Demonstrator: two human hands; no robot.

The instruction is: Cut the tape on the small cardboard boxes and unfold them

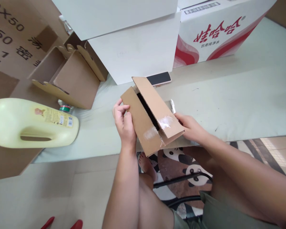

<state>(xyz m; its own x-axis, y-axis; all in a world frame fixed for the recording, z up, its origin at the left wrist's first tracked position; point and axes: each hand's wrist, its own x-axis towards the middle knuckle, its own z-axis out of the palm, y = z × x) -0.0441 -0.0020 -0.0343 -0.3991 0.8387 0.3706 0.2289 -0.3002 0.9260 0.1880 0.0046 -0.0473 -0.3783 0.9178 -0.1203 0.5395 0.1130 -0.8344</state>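
A small brown cardboard box (143,119) is held at a tilt over the front edge of the table. Its two long top flaps are partly folded in, with a dark gap between them. Whitish torn tape marks show on both flaps near the close end. My left hand (125,122) grips the box's left side, thumb and a finger on the near flap. On the right side my right hand (189,127) holds the box, its fingers mostly hidden behind it. A white pen-like object (173,106) lies just beyond my right hand; I cannot tell if they touch.
Behind the box a phone (159,79) lies on the cloth-covered table (240,95). White cartons (135,51) stand at the back. To the left are a pale yellow jug (11,122), open cardboard boxes (76,74) and a bottle with a green cap (64,108).
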